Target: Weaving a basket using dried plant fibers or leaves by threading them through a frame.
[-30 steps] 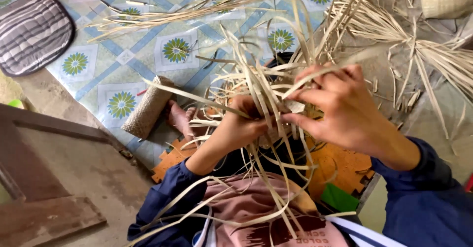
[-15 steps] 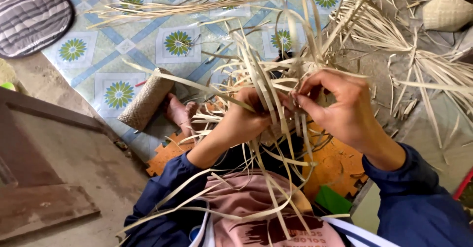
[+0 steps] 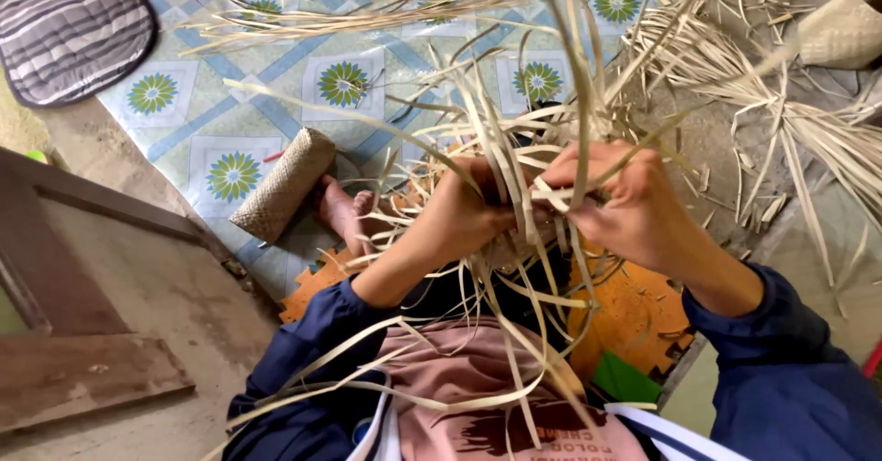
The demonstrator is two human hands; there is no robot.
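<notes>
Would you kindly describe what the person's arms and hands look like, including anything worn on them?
Both arms wear long dark blue sleeves, the left sleeve and the right sleeve, each gathered in folds at the cuff near the wrist. The left hand and right hand are bare: no gloves, rings, watch or bracelets show on what is visible.

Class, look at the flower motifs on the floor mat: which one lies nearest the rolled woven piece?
The green and yellow flower just left of the rolled woven piece, almost touching its side. The other flowers on the patterned mat sit farther up.
</notes>
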